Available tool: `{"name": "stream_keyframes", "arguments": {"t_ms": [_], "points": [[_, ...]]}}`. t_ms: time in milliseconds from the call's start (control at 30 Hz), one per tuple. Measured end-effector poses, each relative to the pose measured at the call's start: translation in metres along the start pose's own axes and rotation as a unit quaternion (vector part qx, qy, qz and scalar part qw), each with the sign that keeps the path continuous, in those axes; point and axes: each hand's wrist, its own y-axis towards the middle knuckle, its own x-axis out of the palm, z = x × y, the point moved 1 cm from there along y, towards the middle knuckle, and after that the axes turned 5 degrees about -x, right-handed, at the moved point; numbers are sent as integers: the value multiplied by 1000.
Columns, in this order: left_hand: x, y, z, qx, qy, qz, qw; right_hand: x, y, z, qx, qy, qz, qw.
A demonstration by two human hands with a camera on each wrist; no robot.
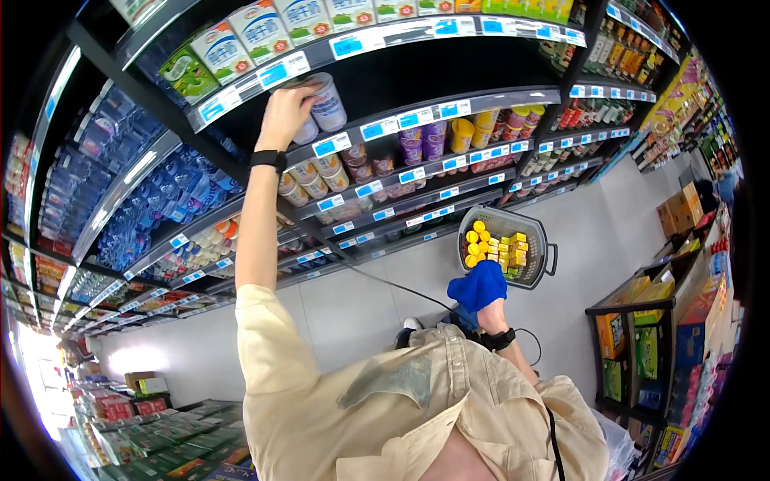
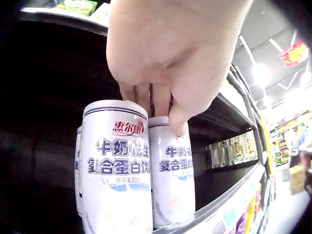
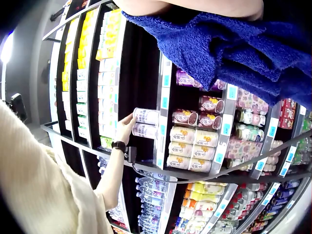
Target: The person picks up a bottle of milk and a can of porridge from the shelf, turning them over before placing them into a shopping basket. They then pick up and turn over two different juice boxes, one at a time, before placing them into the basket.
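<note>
On a dark shelf, my left hand [image 1: 282, 116] [image 2: 170, 53] [image 3: 125, 130] grips the top of a white can with blue lettering [image 1: 327, 104] [image 2: 171, 175] [image 3: 146, 116], thumb on its near side and fingers behind. A matching can [image 1: 305, 131] [image 2: 117, 170] [image 3: 145, 130] stands upright beside it, and part of another shows behind in the left wrist view. Low over the floor basket's near edge, my right hand [image 1: 492, 314] holds a bunched blue cloth [image 1: 478, 287] [image 3: 219, 53], which hides most of its fingers.
A grey basket [image 1: 529, 277] with yellow-lidded containers and yellow boxes stands on the floor. Milk cartons [image 1: 261, 34] line the shelf above; cups and cans [image 1: 327, 166] fill the shelf below. A dark cable [image 1: 393, 282] crosses in front of the shelves. Another display rack [image 1: 634, 309] stands at the right.
</note>
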Motion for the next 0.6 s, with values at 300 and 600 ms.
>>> {"name": "stream_keyframes", "arguments": {"t_ms": [300, 600], "points": [[2, -2, 8, 4, 17, 6, 1000, -24, 7, 5, 7, 62, -12, 998], [12, -15, 20, 52, 74, 60, 994, -81, 24, -16, 68, 92, -79, 990]]}}
